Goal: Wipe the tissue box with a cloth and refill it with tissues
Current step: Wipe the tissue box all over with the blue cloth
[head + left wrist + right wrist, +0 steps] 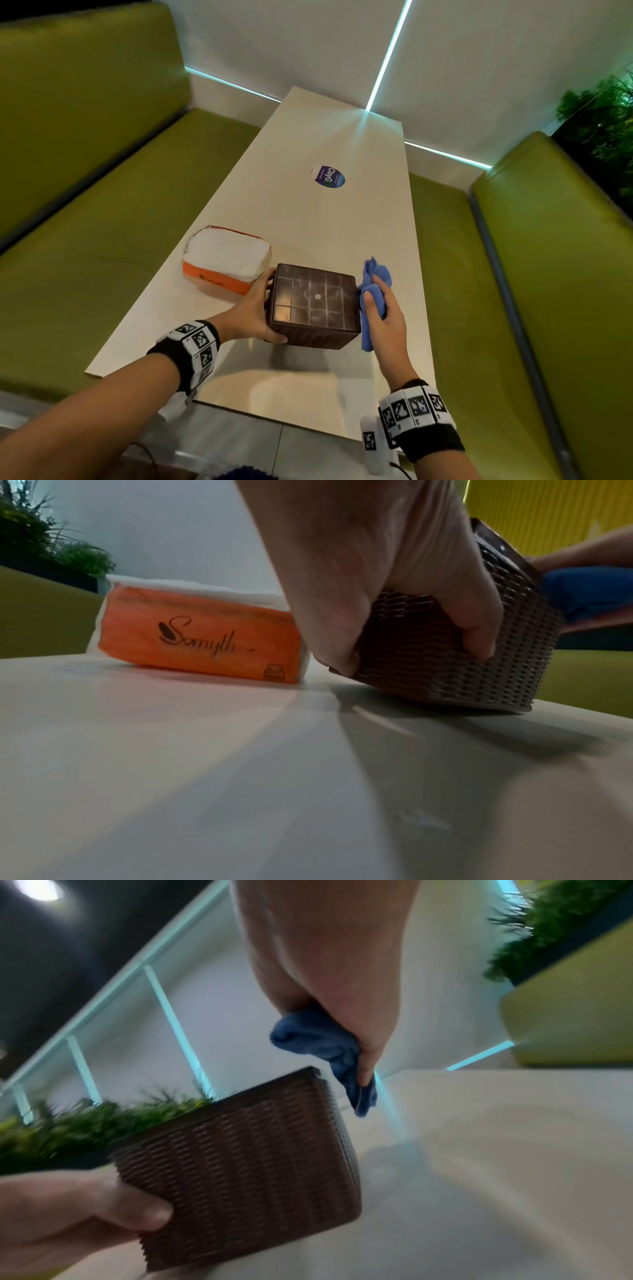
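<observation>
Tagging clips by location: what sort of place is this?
Probably a restaurant or cafe booth: green padded benches flank a long pale table bearing a branded sticker, with planters behind the seating.

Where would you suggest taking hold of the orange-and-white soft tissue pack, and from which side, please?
Probably from above, across its short width, with the grip spanning the two long sides. The orange-and-white soft tissue pack lies flat on the pale table, its top clear. The left hand holding the brown woven tissue box crowds the pack's right end, so the middle is easier.
</observation>
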Demonstrator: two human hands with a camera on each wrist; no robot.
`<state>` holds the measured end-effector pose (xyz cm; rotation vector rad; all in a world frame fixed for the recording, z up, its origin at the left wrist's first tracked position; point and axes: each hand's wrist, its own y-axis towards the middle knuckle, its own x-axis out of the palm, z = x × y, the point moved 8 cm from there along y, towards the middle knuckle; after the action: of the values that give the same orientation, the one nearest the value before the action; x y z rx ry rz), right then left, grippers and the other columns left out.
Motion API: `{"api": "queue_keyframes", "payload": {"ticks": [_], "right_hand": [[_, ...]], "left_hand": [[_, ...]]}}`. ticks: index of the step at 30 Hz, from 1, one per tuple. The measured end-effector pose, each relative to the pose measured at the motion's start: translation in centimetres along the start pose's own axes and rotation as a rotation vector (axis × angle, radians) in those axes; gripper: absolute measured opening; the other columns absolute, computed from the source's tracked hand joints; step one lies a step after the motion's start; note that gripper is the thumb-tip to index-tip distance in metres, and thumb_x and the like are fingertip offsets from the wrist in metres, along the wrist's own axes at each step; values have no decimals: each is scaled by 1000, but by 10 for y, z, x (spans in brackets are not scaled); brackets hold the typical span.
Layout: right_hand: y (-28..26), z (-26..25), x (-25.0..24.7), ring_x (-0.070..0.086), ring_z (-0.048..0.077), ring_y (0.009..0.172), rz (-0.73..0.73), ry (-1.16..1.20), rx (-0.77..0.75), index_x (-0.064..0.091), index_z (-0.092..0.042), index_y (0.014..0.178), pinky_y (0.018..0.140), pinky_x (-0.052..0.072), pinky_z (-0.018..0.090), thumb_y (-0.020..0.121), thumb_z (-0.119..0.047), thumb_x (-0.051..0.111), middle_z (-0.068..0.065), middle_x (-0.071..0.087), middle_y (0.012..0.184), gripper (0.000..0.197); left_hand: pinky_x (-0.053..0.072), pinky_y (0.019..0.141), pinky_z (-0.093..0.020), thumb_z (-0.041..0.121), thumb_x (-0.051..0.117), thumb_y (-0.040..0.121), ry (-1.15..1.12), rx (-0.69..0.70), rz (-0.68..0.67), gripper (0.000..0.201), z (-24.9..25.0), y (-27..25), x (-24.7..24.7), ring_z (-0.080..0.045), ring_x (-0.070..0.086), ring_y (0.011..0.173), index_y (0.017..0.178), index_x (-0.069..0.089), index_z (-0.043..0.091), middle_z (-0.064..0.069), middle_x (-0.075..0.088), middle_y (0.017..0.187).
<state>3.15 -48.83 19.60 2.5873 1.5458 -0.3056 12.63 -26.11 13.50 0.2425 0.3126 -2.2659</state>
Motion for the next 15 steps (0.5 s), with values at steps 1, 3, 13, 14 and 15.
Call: {"api": "queue_keyframes", "payload": {"ticks": [1,3,13,14,15], "right_hand": [[0,-12,6,50,1,124,-34,-53,-69,38,-31,144,107,41,25,97,-25,54,-26,47,136,50],[0,-20,24,45,-2,127,-164,-193,-152,26,-34,150,107,37,19,98,-26,53,-29,39,142,59],[-49,-17,70,34,27,140,-280,-911,-394,46,-30,140,111,35,37,98,-44,44,-2,35,154,45],[-60,-20,84,40,29,136,-289,-925,-447,50,-28,138,109,38,39,96,-44,44,0,40,152,45],[-68,-22,100,44,30,134,-314,-933,-487,51,-27,137,108,38,41,94,-45,43,1,43,150,47]], "left_hand": [[26,119,-42,25,97,44,1,-4,5,142,-1,1,0,-14,27,141,148,1,30,2,25,150],[26,119,-44,29,97,41,8,-12,11,145,-4,2,0,-15,27,141,150,1,28,1,25,151],[38,111,-34,31,96,43,67,25,108,140,-34,10,1,-17,40,135,145,2,42,-5,32,146],[41,106,-24,28,95,47,64,-9,89,130,-34,9,3,-12,47,128,147,11,28,-4,40,139],[43,96,-13,21,92,55,24,-45,63,105,-24,5,5,-4,54,116,139,28,15,-1,49,126]]}}
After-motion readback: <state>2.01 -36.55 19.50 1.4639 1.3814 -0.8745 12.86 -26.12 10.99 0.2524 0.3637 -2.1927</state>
